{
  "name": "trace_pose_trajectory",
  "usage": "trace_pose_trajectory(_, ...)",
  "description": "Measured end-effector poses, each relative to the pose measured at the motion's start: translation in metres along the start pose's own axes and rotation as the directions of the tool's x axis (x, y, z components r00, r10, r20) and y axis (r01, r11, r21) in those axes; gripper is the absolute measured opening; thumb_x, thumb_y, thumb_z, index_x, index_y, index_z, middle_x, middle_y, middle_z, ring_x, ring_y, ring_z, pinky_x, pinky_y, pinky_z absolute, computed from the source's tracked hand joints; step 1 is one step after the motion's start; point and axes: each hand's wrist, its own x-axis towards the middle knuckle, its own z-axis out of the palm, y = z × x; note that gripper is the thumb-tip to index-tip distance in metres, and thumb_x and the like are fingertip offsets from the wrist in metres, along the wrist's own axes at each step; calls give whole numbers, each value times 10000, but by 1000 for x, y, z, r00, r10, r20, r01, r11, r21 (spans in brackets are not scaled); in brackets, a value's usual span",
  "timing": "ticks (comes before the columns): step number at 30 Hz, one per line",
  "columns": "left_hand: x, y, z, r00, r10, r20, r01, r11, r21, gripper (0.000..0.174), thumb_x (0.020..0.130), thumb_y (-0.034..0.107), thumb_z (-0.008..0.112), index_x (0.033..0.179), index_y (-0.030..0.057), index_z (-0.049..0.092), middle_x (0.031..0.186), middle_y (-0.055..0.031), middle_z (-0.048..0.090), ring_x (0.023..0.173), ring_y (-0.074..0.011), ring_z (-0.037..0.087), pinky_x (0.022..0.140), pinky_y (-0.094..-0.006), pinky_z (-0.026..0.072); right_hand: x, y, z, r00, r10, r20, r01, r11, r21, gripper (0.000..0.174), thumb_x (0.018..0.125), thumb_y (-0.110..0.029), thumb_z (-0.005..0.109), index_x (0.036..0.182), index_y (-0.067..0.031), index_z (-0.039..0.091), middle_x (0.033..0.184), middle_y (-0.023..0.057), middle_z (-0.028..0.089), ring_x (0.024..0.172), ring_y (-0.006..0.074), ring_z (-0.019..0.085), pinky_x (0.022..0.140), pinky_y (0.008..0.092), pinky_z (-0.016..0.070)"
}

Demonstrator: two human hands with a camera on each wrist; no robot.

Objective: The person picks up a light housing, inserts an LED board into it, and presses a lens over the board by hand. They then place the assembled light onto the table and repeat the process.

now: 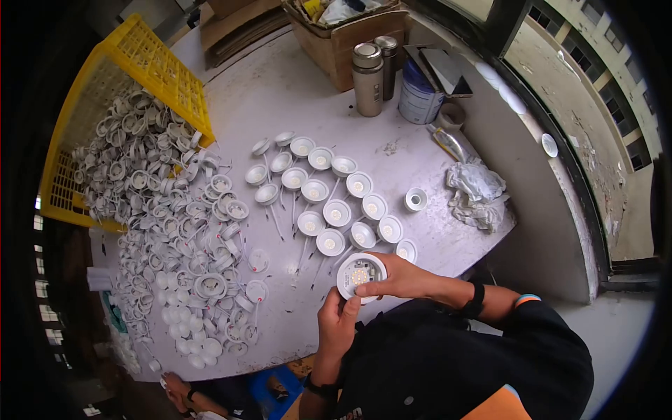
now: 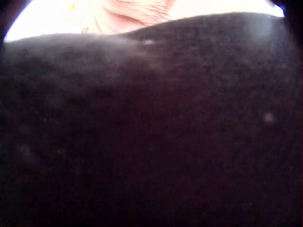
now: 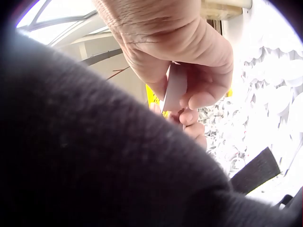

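In the head view, a white round LED downlight [image 1: 360,273] is held just over the near table edge, its chip-dotted board facing up. My right hand [image 1: 402,277] grips its right side, with the thumb reaching over the rim onto the board. From below, my left hand [image 1: 337,327] holds the near rim, thumb upright against it. The right wrist view shows the downlight [image 3: 176,87] edge-on between the right hand's [image 3: 177,38] thumb and fingers. Dark cloth fills most of the left wrist view, leaving a strip of left-hand skin [image 2: 135,14] at the top.
Several finished-looking downlights [image 1: 337,213] stand in slanting rows ahead. One lone downlight [image 1: 416,199] sits to their right, near crumpled plastic [image 1: 477,192]. A yellow crate [image 1: 157,66] spills a heap of housings [image 1: 175,231] leftward. Flasks [image 1: 368,80] stand behind. Another person's hand [image 1: 176,386] shows lower left.
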Motion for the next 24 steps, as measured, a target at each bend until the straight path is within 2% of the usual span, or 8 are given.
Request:
trace_pose_trajectory(2,2,-6,-8,991,-133,6,133,983,-124,236,897,207,516,985,-11,527,741,-8,521,589,-52,416,528,-203,349,-2,1,-21,987,120,-105,-93,969,228,367,854,-279,593,1117,-27,545,897,36,578,736,89,538,621,235,461)
trace_pose_trajectory(4,3,-9,-13,987,-159,-11,156,978,-137,217,896,184,489,995,-5,527,716,-11,524,566,-45,406,512,-190,331,9,39,-66,890,-113,-442,98,994,-58,332,847,-231,590,1109,-31,555,901,63,589,715,130,566,607,261,466)
trace_pose_trajectory(5,2,-11,-16,984,-179,-19,175,975,-134,212,893,176,489,994,-7,529,707,-17,530,568,-47,417,515,-188,334,10,56,-92,811,-262,-524,37,915,-401,354,816,-217,614,1113,-35,554,938,79,587,766,170,574,646,290,464)
trace_pose_trajectory(6,2,-13,-18,980,-197,-29,192,973,-131,207,890,167,489,993,-8,530,699,-23,536,571,-48,428,518,-186,338,11,67,-114,728,-428,-535,-75,726,-683,381,785,-204,637,1117,-38,553,976,96,585,817,210,582,684,319,462)
trace_pose_trajectory(8,3,-18,-19,976,-215,-30,209,968,-142,210,889,169,491,994,-7,534,682,-27,537,568,-48,433,517,-188,339,10,73,-136,724,-516,-458,-306,355,-883,501,712,-200,683,1162,-48,523,1096,117,545,982,269,527,796,369,415)
trace_pose_trajectory(9,3,-19,-18,973,-228,-30,221,962,-159,212,887,173,495,991,-8,535,684,-25,537,567,-48,432,516,-185,337,12,79,-143,738,-455,-498,-355,367,-860,609,673,-236,713,1207,-58,481,1165,106,505,1081,261,459,861,377,360)
trace_pose_trajectory(12,6,-19,-14,964,-263,-29,254,951,-176,217,883,181,504,987,-8,536,683,-21,534,565,-46,431,512,-181,327,16,89,-154,763,-462,-453,-349,296,-889,654,660,-252,720,1229,-62,459,1179,107,496,1071,252,466,849,374,364)
trace_pose_trajectory(24,11,-16,-9,964,-265,20,265,952,-151,208,865,170,525,969,-9,541,700,-13,524,585,-47,433,521,-187,320,16,88,-159,722,-497,-482,-333,360,-871,560,650,-237,737,1151,-81,540,1132,94,532,1028,256,494,831,372,377)
